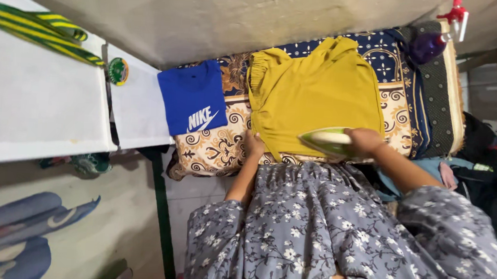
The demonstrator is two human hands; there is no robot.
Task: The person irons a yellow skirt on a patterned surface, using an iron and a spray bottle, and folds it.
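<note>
My right hand is wrapped tight around the handle of the pale green and white iron, which sits flat on the lower edge of the mustard-yellow cotton garment spread over the patterned cloth-covered surface, while my left hand lies open, its grip holding nothing, palm pressing the hem just beside the iron. With my fingers so near, the hot plate could catch them, and resting in one spot, I judge, would scorch the yellow fabric or press in a crease
</note>
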